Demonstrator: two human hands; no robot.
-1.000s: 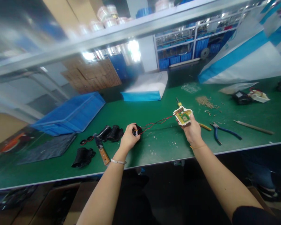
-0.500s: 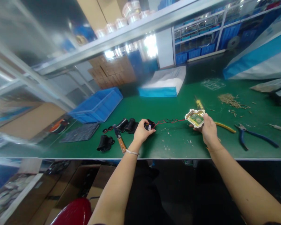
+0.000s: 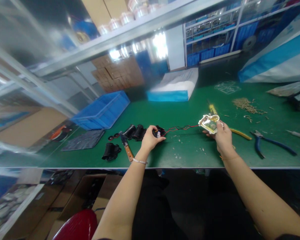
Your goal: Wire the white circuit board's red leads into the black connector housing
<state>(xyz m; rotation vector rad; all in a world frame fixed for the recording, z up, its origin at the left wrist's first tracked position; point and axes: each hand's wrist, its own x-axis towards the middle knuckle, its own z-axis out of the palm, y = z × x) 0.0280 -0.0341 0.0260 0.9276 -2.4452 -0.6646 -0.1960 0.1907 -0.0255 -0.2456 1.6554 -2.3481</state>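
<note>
My left hand (image 3: 150,139) is closed round a small black part (image 3: 157,134) with a pale label, low over the green table. Red and black wires (image 3: 180,127) run from it to a white-rimmed housing with a circuit board (image 3: 209,124) inside. That housing is gripped at its right side by my right hand (image 3: 222,134), thumb on the rim and fingers underneath. Left of my left hand lie several black plastic fittings (image 3: 139,132) and a wooden-handled knife (image 3: 128,150). A yellow-handled screwdriver (image 3: 212,108) lies behind the housing, and a curved yellow handle (image 3: 240,134) shows beside my right hand.
Blue-handled pliers (image 3: 261,143) and a pile of screws (image 3: 247,105) lie on the right. A blue bin (image 3: 101,111) and a dark grey cloth (image 3: 83,140) are on the left. A white and blue bag (image 3: 173,87) lies at the back, below a metal shelf (image 3: 115,41).
The housing has tilted slightly in my right hand, and its board now catches a bright glare. My left hand keeps its hold on the black part. The view has shifted slightly.
</note>
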